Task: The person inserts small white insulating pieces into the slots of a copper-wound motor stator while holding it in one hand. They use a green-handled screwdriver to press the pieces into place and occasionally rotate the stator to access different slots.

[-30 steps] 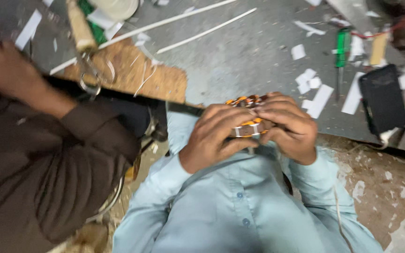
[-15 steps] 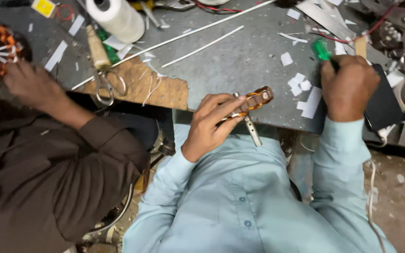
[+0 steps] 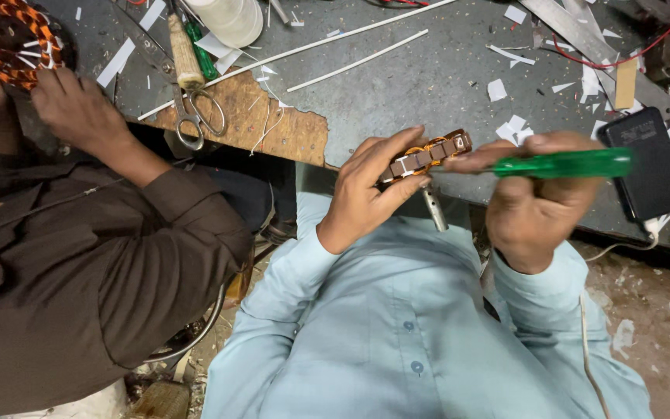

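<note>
Pale-blue sleeves lead to the left hand [image 3: 366, 194], clenched around a small copper-wound stator [image 3: 426, 157] just off the worktop's [image 3: 428, 85] near edge; the right hand [image 3: 540, 198] grasps a green-handled screwdriver [image 3: 564, 164] beside it. Paper scraps [image 3: 512, 124] litter the grey top; scissors [image 3: 195, 116] lie at its chipped corner.

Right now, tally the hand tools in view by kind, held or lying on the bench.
Green-handled screwdriver: 2, one in the right hand at, one on the bench
Scissors: 1
Wooden-handled tool: 1
Total: 4
The left hand holds a copper-wound part, not counted.
</note>
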